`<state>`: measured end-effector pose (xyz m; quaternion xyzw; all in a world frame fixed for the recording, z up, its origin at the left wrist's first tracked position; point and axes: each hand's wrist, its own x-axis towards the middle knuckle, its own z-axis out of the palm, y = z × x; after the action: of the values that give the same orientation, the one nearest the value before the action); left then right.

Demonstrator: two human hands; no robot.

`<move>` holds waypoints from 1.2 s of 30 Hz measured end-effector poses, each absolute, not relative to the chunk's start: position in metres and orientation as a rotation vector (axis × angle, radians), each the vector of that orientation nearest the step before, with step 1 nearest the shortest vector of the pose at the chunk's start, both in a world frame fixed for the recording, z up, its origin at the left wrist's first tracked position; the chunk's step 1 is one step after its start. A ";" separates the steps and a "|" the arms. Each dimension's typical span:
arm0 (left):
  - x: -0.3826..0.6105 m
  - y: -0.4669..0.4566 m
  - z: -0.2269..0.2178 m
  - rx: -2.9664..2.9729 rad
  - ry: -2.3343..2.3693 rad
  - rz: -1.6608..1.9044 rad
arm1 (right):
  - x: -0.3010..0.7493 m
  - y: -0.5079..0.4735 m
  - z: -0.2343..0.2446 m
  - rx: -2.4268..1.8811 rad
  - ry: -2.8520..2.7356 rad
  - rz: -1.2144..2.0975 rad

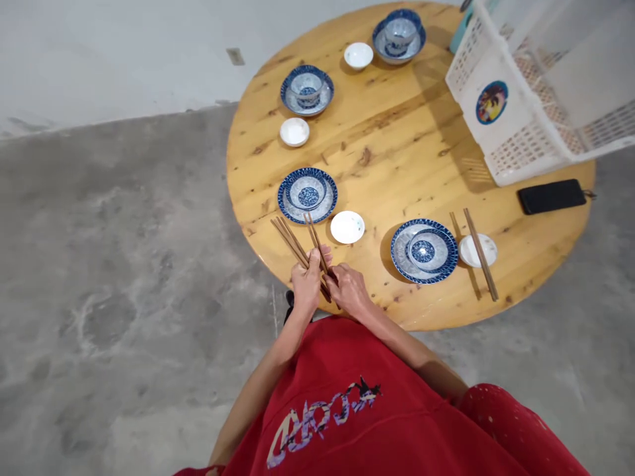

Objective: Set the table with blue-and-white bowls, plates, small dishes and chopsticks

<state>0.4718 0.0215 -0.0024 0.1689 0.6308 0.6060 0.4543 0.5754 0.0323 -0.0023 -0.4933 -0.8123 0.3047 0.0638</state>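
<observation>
My left hand (306,283) is closed round a bundle of brown chopsticks (289,239) at the near edge of the round wooden table (391,142). My right hand (350,289) pinches a pair of chopsticks (314,237) out of that bundle; their tips point up toward a blue-and-white plate with a bowl on it (307,194). A small white dish (347,227) lies just right of the tips. Further right stands another blue plate with bowl (423,250), with a white dish (477,250) beside it and a chopstick pair (480,254) laid across that dish.
Two more blue plate-and-bowl sets (307,89) (399,34) sit at the far side, each with a white dish (294,131) (358,55). A white plastic basket (540,86) occupies the right of the table, a black phone (551,196) below it. Grey concrete floor surrounds the table.
</observation>
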 end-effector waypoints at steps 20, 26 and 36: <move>0.297 0.097 -0.015 0.698 1.661 1.366 | 0.527 0.108 -0.015 -2.414 -1.578 0.884; 0.238 0.119 -0.016 0.732 1.628 1.319 | 0.504 0.128 -0.015 -2.656 -1.482 0.757; 0.204 0.137 -0.029 0.752 1.564 1.289 | 0.492 0.137 -0.027 -2.846 -1.382 0.707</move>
<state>0.2045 0.1375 -0.0293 0.3067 0.6385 0.5262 0.4705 0.4916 0.1373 -0.0266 -0.8768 -0.4257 0.2177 -0.0503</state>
